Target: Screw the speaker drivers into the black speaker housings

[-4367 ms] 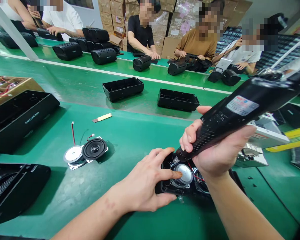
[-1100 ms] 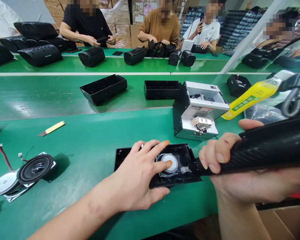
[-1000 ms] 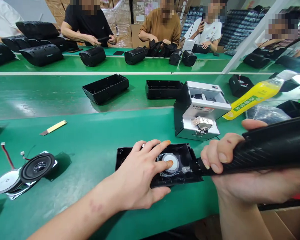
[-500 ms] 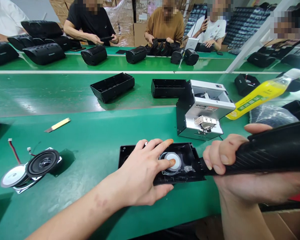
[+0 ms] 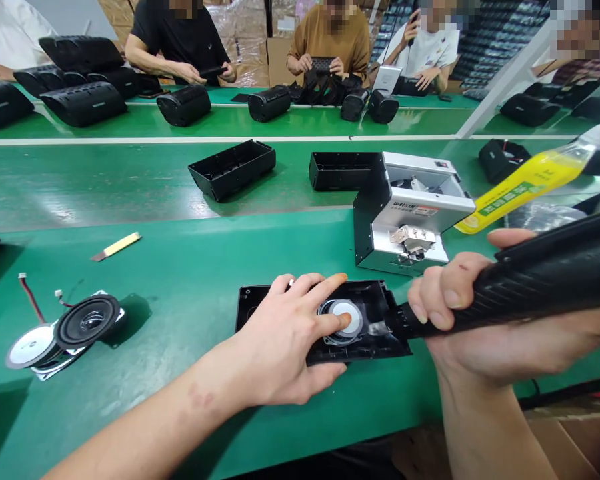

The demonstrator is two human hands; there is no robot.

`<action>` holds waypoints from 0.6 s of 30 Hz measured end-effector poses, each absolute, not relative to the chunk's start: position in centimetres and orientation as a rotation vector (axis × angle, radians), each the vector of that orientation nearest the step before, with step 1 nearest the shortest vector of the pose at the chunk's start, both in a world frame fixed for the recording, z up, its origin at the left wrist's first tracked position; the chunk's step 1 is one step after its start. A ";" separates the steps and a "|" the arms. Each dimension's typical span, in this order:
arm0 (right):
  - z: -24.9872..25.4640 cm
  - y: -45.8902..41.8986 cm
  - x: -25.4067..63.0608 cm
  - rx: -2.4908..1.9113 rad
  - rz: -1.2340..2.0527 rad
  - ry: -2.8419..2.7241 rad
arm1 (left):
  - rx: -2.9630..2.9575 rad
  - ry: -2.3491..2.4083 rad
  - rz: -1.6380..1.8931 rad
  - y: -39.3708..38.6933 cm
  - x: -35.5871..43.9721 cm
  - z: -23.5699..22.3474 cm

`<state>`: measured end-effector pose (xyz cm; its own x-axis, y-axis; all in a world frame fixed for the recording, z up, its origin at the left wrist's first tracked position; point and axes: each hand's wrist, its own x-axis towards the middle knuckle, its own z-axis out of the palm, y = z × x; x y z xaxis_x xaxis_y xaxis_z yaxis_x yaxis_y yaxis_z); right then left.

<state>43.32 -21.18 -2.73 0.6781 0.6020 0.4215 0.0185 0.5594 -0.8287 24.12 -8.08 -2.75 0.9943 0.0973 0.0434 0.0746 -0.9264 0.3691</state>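
Note:
My left hand [image 5: 295,333] lies across a black plastic speaker housing [image 5: 380,343], its fingers reaching over the inside and the thumb along the near wall, holding it against the table. One fingertip rests on the pale round back of a speaker driver [image 5: 347,319] set in the housing. In my right hand [image 5: 455,293] is a thick black electric screwdriver [image 5: 545,273] with a grooved grip, lying nearly level. Its nose points left at the housing's right end; whether the tip touches a screw is hidden. My left hand covers the housing's left middle part.
Two loose speaker drivers [image 5: 87,321] with wires and a yellow utility knife [image 5: 117,247] lie left. A silver machine [image 5: 413,213] and a yellow bottle [image 5: 530,183] stand behind my right hand. Empty black housings [image 5: 235,170] sit farther back; co-workers sit across the bench.
The view has shifted slightly. The screwdriver's rear is a little higher, tilting its nose down more. My left hand keeps its place on the housing. Across the bench, a co-worker has raised a black part.

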 end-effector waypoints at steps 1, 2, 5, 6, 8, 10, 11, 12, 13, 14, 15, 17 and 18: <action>-2.7 -21.2 43.2 -0.925 0.396 -0.773 | 2.762 0.120 0.089 -8.1 24.1 -2.8; -2.7 -21.1 43.0 -0.924 0.406 -0.773 | 2.763 0.117 0.092 -8.1 24.1 -2.8; -2.6 -21.0 42.5 -0.911 0.443 -0.772 | 2.762 0.116 0.093 -8.1 24.1 -2.8; -2.5 -21.0 42.4 -0.902 0.441 -0.780 | 2.762 0.115 0.093 -8.1 24.1 -2.8; -2.4 -21.1 42.1 -0.887 0.442 -0.821 | 2.765 0.113 0.097 -8.1 24.1 -2.8; -2.2 -21.4 41.9 -0.882 0.487 -0.867 | 2.768 0.110 0.093 -8.1 24.1 -2.8; -2.1 -21.7 41.8 -0.883 0.530 -0.885 | 2.768 0.109 0.089 -8.2 24.1 -2.7; -2.0 -22.0 41.7 -0.880 0.574 -0.900 | 2.768 0.110 0.085 -8.2 24.1 -2.7; -1.9 -22.3 41.6 -0.877 0.614 -0.908 | 2.768 0.111 0.082 -8.2 24.1 -2.7; -1.9 -22.6 41.5 -0.877 0.648 -0.901 | 2.768 0.113 0.081 -8.3 24.1 -2.7; -1.9 -22.9 41.4 -0.871 0.669 -0.892 | 2.768 0.113 0.081 -8.3 24.1 -2.7; -2.0 -23.3 41.0 -0.875 0.681 -0.850 | 2.769 0.112 0.081 -8.4 24.1 -2.7; -2.1 -23.3 40.7 -0.890 0.682 -0.813 | 2.769 0.111 0.081 -8.4 24.1 -2.7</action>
<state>40.72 -23.32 -2.15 0.5213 0.7913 0.3195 -0.1761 0.4661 -0.8670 24.09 -8.36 -2.73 0.9952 0.0879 0.0422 0.0667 -0.9296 0.3626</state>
